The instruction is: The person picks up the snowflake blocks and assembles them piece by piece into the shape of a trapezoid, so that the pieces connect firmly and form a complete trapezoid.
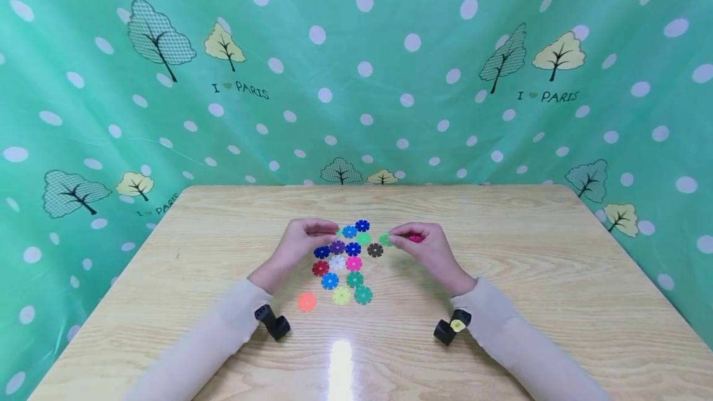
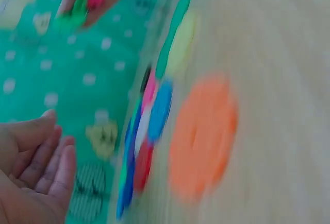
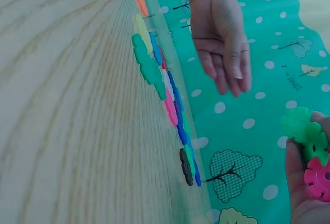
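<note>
My right hand [image 1: 426,246] pinches light green notched discs [image 3: 298,124] together with a pink notched disc [image 3: 318,178]; in the right wrist view they appear joined or overlapping. Opposite it, my left hand [image 1: 305,241] is raised at the far left of the spread of discs. Its fingers are loosely extended and hold nothing, as the right wrist view shows. Between and below the hands lie several flat discs, among them a brown one [image 1: 375,250], a white one [image 1: 337,262], a red one [image 1: 320,268] and an orange one [image 1: 306,302] nearest me.
The discs lie on a light wood table [image 1: 501,327]. A green dotted cloth [image 1: 362,91] hangs behind its far edge. Black wrist cameras are strapped at both sleeves. Glare falls on the table's near middle.
</note>
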Motion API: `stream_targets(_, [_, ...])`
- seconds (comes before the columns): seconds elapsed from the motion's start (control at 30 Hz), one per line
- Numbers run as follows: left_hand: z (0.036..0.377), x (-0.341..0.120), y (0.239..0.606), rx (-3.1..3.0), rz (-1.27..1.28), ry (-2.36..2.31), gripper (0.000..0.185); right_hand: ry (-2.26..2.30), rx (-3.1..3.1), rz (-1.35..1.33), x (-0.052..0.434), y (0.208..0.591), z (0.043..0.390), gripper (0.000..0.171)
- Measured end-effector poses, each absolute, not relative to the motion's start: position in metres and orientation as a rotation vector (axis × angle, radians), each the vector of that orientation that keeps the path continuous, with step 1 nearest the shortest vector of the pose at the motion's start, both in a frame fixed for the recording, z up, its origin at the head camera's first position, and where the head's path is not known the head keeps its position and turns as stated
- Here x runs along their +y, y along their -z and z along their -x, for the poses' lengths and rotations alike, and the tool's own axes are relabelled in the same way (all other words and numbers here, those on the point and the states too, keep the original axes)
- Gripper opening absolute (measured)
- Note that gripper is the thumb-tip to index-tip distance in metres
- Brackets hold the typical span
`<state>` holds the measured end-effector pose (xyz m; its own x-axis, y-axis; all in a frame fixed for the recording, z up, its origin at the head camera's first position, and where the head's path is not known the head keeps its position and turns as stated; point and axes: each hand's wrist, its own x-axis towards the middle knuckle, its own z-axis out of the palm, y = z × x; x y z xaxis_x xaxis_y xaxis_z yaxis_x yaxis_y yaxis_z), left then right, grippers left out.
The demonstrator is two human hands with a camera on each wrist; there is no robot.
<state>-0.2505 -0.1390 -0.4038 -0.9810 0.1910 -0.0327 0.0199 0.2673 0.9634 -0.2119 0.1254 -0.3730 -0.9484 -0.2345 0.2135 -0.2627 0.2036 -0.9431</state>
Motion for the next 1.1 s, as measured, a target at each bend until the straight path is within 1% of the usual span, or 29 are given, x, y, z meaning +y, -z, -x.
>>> stream_targets(0.2, [0.271,-0.171,0.414,2.447,-0.106,-1.686,0.036,-1.903,-2.412,-0.494,0.128,0.376,0.214,0.015])
stream_targets(0.4, [0.283,-0.183,0.424,2.447,-0.072,-1.550,0.040,-1.929,-2.420,-0.484,0.131,0.396,0.226,0.017])
stream_targets(0.67, [0.289,-0.181,0.429,2.560,-0.321,-1.323,0.035,-1.904,-2.410,-0.453,0.136,0.403,0.227,0.017])
stream_targets(1.0, [0.290,-0.182,0.424,2.657,-0.355,-1.270,0.033,-1.890,-2.377,-0.477,0.136,0.401,0.231,0.016])
stream_targets(1.1, [0.289,-0.183,0.423,2.676,-0.331,-1.280,0.027,-1.893,-2.364,-0.486,0.137,0.400,0.233,0.016])
